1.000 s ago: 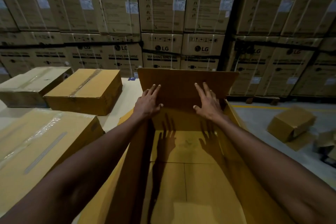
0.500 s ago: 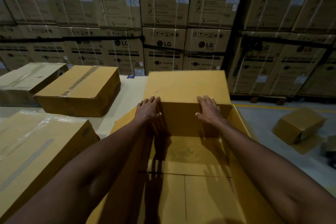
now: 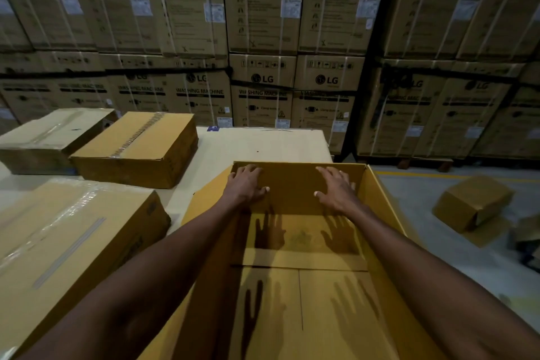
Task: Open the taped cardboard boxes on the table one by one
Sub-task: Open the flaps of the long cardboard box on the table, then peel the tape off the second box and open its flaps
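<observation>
An open yellow cardboard box stands in front of me at the table's right end, its inside empty. My left hand and my right hand lie flat on the inner face of its far wall, fingers spread and fingertips at the rim. The far flap is out of sight beyond that rim. To the left stand three closed boxes: a taped yellow one, a paler taped one behind it, and a large one with clear tape close to me.
The pale table ends just past the open box. On the grey floor to the right lies an opened small box. A wall of stacked washing machine cartons fills the background.
The far flap stood upright, then was pushed flat away from me, and now it has dropped out of sight past the rim. Both hands followed it and now rest on the far wall.
</observation>
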